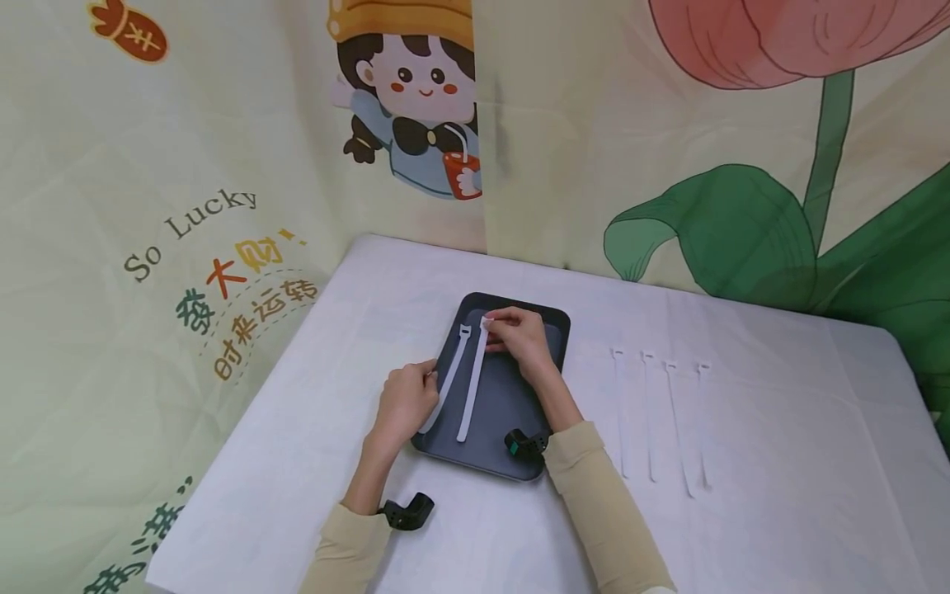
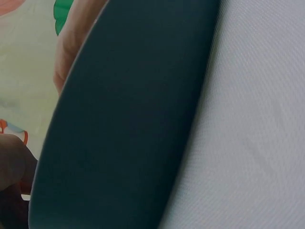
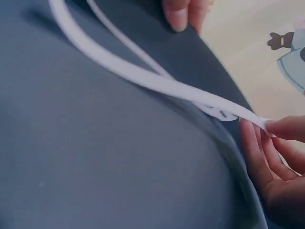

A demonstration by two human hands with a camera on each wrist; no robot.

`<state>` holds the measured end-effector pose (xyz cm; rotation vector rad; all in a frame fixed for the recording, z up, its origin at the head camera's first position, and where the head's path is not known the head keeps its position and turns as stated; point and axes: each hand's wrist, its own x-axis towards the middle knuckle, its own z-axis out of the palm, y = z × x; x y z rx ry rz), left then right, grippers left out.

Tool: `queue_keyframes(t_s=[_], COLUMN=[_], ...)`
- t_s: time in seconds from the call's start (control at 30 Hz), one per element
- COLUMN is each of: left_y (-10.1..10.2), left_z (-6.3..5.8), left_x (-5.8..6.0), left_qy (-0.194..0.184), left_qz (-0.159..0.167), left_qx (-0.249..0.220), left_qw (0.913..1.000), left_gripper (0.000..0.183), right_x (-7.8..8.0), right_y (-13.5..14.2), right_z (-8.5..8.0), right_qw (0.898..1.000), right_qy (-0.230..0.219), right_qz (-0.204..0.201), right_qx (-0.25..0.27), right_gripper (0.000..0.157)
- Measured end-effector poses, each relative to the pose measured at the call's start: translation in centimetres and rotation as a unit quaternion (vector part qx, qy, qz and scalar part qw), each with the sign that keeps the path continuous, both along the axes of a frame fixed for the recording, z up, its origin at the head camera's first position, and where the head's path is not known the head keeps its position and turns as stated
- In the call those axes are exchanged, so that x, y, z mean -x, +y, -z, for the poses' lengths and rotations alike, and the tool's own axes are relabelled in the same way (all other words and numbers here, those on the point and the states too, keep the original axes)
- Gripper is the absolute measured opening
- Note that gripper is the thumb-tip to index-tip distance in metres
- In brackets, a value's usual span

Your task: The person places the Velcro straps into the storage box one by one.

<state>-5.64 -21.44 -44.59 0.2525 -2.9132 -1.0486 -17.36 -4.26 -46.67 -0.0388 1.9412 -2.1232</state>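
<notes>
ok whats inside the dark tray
One white strap lies along the left side of the dark tray; a second strap, one end pinched by the right hand, extends over it. Whatever is beneath that hand and its wrist camera is covered.

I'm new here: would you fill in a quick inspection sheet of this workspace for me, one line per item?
Surface: white tabletop, with a dark tray resting on it.
Job's things: one held strap, white, over the tray; another white strap in the tray; four more straps side by side on the tabletop, right of the tray.
Clutter: nothing seen.
Hands: right hand pinches the held strap's far end; left hand grips the tray's left edge.
Cables: nothing seen.
Surroundings: printed cloth backdrop showing a cartoon child, a flower and lettering.
</notes>
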Motion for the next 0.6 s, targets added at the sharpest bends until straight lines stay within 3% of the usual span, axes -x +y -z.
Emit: queue_keyframes(t_s=[0.2, 0.6], left_y=[0.08, 0.16], left_z=[0.13, 0.15], left_x=[0.0, 0.05], left_qy=[-0.001, -0.002], left_qz=[0.0, 0.003], left_qx=[0.007, 0.001], left_qw=[1.0, 1.0], left_gripper=[0.035, 0.035], right_x=[-0.19, -0.15], right_y=[-0.07, -0.17], right_z=[0.63, 1.03], right_qw=[1.0, 0.992], right_qy=[0.022, 0.081], right_qz=[-0.007, -0.024], right_qx=[-0.001, -0.093], right_gripper=[0.019, 0.015])
